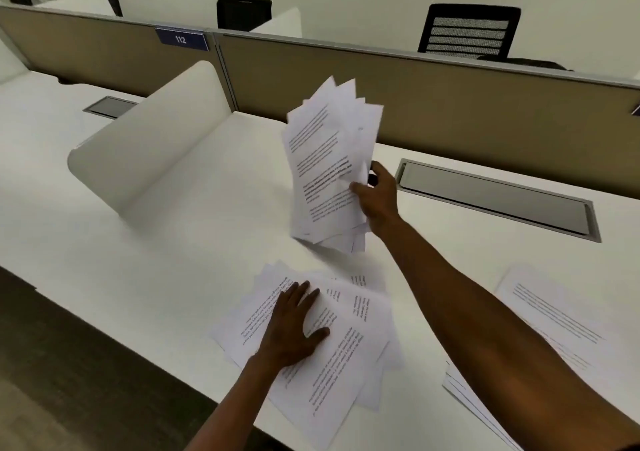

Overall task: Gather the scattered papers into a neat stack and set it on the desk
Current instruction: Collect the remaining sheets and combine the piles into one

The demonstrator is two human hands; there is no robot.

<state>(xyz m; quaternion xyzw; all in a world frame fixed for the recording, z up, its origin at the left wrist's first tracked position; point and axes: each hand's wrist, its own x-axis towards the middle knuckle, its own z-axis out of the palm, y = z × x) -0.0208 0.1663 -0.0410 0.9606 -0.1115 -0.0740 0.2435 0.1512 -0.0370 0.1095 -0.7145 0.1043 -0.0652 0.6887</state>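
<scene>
We are mid-gathering: our right hand (375, 192) is gripping an upright sheaf (329, 163) above the desk (173, 242), our left hand (294, 326) pressing flat on loose papers (332, 357); next, merging them.

White papers (325, 159) with black print lines above a white desk (138, 260); tan partition (415, 100) behind it, blue "112" label (181, 39).

One head-worn wide-angle view, I look forward and down from above the near edge of the white desk (145, 242), close over both forearms, facing the tan partition (433, 104) and chairs beyond, no second view.
</scene>
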